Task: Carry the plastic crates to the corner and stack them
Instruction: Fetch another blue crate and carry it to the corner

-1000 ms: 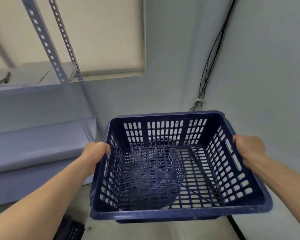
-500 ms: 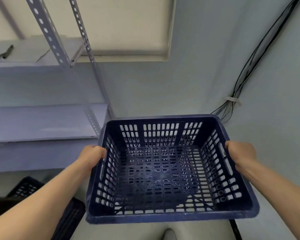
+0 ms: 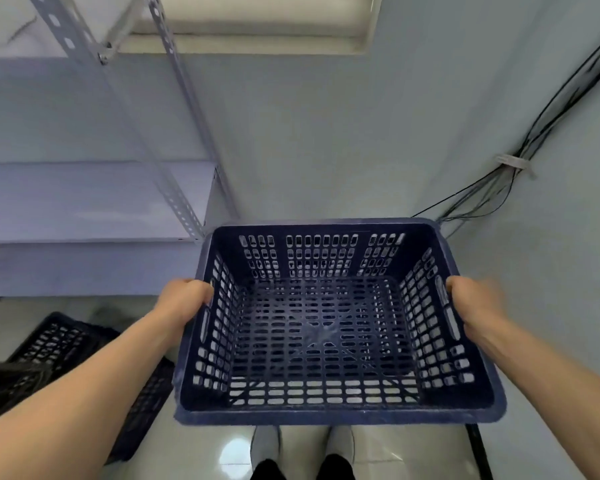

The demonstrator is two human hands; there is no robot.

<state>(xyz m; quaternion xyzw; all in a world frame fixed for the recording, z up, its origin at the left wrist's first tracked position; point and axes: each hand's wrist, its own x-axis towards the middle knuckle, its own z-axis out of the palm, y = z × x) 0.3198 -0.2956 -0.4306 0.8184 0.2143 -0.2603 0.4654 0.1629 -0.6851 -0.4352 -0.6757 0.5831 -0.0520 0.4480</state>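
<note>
we hold blue crate [image 3: 329,327] mid-frame, left hand [image 3: 184,299] and right hand [image 3: 475,299] gripping side rims; corner ahead, stacking pending; dark crates [image 3: 59,344] lower left.

— Where is the crate [image 3: 319,415]?
— Between your hands: left hand [image 3: 184,299] on its left wall, right hand [image 3: 475,303] on its right, your feet [image 3: 265,441] below.
— Around it?
— Shelf rack [image 3: 84,199] behind-left, a second crate [image 3: 56,339] on the floor [image 3: 302,452] at your left, cables [image 3: 492,195] on the wall [image 3: 551,271] right.
</note>
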